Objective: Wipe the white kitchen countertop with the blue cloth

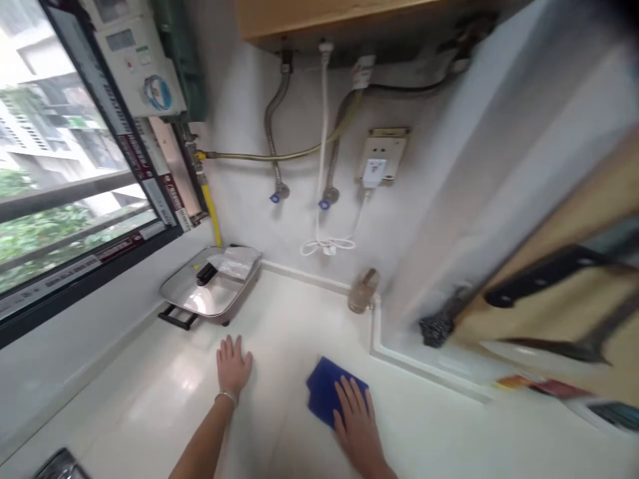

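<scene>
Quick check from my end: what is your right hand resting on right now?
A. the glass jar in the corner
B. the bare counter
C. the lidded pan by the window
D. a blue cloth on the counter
D: the right hand lies flat on the blue cloth, while the left hand rests on the bare counter, short of the pan.

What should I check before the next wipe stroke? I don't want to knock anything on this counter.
1. Right hand flat on the blue cloth: ok.
2. Left hand resting open on the countertop, off the cloth: ok.
3. Counter just ahead of the cloth bare: ok.
4. Lidded electric pan well apart from both hands: ok.
5. Small jar in the corner upright: cannot tell, blurred.
</scene>
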`<action>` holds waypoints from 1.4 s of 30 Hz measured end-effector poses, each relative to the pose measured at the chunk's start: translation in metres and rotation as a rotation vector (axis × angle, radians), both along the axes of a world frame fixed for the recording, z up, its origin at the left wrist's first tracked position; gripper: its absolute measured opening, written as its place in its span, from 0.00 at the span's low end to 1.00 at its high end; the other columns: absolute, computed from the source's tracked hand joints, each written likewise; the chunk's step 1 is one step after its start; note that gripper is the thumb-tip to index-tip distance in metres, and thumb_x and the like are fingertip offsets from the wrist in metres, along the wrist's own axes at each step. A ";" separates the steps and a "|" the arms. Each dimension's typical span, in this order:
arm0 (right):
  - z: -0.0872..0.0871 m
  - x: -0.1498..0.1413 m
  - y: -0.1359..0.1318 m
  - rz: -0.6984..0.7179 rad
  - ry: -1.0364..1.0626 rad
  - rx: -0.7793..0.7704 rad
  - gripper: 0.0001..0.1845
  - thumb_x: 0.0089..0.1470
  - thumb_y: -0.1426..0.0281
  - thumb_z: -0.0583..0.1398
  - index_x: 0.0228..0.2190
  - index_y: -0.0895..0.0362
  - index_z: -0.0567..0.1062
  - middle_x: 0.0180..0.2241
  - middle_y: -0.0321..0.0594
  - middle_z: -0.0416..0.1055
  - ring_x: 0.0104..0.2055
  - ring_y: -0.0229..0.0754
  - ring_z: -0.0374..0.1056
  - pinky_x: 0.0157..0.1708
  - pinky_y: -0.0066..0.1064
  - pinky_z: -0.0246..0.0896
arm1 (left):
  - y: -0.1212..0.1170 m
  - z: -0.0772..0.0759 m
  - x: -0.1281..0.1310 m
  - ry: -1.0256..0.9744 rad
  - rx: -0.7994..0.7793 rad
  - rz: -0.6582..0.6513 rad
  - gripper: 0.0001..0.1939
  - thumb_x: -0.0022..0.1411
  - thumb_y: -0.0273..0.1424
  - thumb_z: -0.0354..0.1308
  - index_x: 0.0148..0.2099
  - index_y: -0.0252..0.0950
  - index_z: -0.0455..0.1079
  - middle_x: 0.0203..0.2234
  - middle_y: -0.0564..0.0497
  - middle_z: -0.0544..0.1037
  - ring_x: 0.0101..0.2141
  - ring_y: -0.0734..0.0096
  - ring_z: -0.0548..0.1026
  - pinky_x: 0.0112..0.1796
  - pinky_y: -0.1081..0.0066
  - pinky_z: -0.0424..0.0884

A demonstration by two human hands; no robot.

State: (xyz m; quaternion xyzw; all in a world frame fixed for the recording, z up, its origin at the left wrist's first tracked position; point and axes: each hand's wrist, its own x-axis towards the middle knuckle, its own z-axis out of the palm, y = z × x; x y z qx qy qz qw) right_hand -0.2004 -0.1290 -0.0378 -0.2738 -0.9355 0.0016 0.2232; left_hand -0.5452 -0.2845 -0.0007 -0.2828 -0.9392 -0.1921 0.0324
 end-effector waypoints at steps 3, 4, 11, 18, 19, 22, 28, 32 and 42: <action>0.003 0.045 -0.030 -0.072 -0.035 0.001 0.39 0.62 0.65 0.51 0.70 0.45 0.42 0.69 0.36 0.52 0.70 0.52 0.51 0.67 0.56 0.50 | 0.001 -0.004 -0.007 -0.052 -0.047 -0.020 0.34 0.65 0.41 0.46 0.69 0.27 0.59 0.69 0.30 0.54 0.69 0.42 0.49 0.65 0.43 0.49; 0.004 0.059 -0.038 -0.097 -0.048 -0.004 0.39 0.62 0.65 0.51 0.70 0.46 0.42 0.69 0.36 0.52 0.70 0.51 0.51 0.67 0.55 0.50 | 0.003 -0.005 -0.005 -0.058 -0.061 -0.028 0.35 0.65 0.41 0.46 0.68 0.25 0.59 0.68 0.28 0.54 0.69 0.41 0.49 0.65 0.42 0.48; 0.018 0.137 -0.068 -0.159 -0.162 -0.067 0.36 0.64 0.63 0.50 0.70 0.48 0.45 0.70 0.36 0.48 0.72 0.51 0.47 0.69 0.53 0.45 | 0.047 -0.006 0.069 -0.020 -0.014 -0.387 0.31 0.66 0.37 0.45 0.66 0.25 0.62 0.68 0.30 0.56 0.70 0.44 0.48 0.65 0.44 0.49; 0.014 0.232 -0.054 -0.328 -0.169 -0.060 0.35 0.64 0.63 0.50 0.69 0.47 0.48 0.70 0.37 0.50 0.71 0.48 0.49 0.70 0.52 0.42 | 0.092 -0.008 0.148 0.028 -0.018 -0.512 0.29 0.70 0.37 0.42 0.68 0.29 0.61 0.69 0.31 0.53 0.70 0.44 0.46 0.66 0.43 0.47; 0.012 0.248 -0.051 -0.379 -0.163 -0.054 0.35 0.64 0.62 0.50 0.69 0.47 0.48 0.69 0.37 0.51 0.71 0.48 0.49 0.70 0.51 0.43 | 0.093 -0.008 0.152 0.060 -0.004 -0.502 0.29 0.70 0.37 0.42 0.68 0.28 0.61 0.69 0.30 0.53 0.70 0.43 0.45 0.66 0.42 0.46; 0.009 0.293 -0.043 -0.536 -0.141 -0.046 0.34 0.64 0.61 0.50 0.69 0.47 0.50 0.68 0.39 0.55 0.70 0.49 0.51 0.69 0.52 0.42 | 0.094 -0.010 0.157 0.129 0.022 -0.503 0.30 0.70 0.38 0.42 0.68 0.27 0.61 0.69 0.28 0.54 0.70 0.42 0.45 0.66 0.43 0.46; 0.005 0.299 -0.023 -0.864 -0.078 -0.142 0.30 0.67 0.61 0.43 0.66 0.55 0.59 0.65 0.49 0.61 0.67 0.51 0.58 0.68 0.60 0.40 | 0.096 -0.007 0.155 0.148 0.006 -0.484 0.30 0.70 0.39 0.42 0.68 0.32 0.60 0.69 0.31 0.54 0.70 0.44 0.47 0.65 0.45 0.49; -0.004 0.270 -0.010 -1.001 -0.086 -0.096 0.33 0.64 0.60 0.45 0.64 0.63 0.61 0.69 0.58 0.51 0.71 0.59 0.46 0.67 0.66 0.31 | 0.097 -0.002 0.157 0.139 -0.020 -0.475 0.30 0.69 0.40 0.42 0.68 0.34 0.60 0.70 0.34 0.53 0.70 0.46 0.47 0.65 0.46 0.50; 0.008 0.301 0.112 -1.139 -0.105 -0.084 0.33 0.64 0.61 0.44 0.65 0.64 0.60 0.68 0.59 0.53 0.70 0.57 0.46 0.67 0.66 0.28 | 0.102 0.000 0.155 0.132 -0.054 -0.465 0.31 0.69 0.43 0.41 0.67 0.33 0.62 0.70 0.35 0.53 0.70 0.46 0.49 0.65 0.45 0.51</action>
